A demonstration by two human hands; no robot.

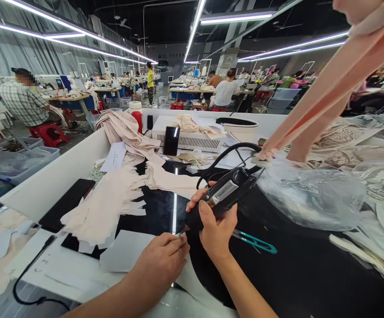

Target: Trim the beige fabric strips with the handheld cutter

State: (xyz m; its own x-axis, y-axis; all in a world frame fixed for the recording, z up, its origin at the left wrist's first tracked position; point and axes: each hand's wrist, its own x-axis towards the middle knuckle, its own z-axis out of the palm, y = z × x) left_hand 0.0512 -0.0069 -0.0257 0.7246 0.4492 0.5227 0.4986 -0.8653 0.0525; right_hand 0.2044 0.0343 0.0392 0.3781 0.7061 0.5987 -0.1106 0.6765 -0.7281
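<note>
My right hand is closed around a black corded hand tool, its tip pointing down at the dark glass table top. My left hand is pinched shut right at the tool's tip, holding something too small to make out. A pile of beige fabric pieces lies to the left of both hands. Teal thread snips rest on the glass just right of my right hand.
A black phone lies at the left edge. A clear plastic bag and lace fabric fill the right side. Pink fabric strips hang from above at upper right. A white box stands behind. Other workers sit at distant tables.
</note>
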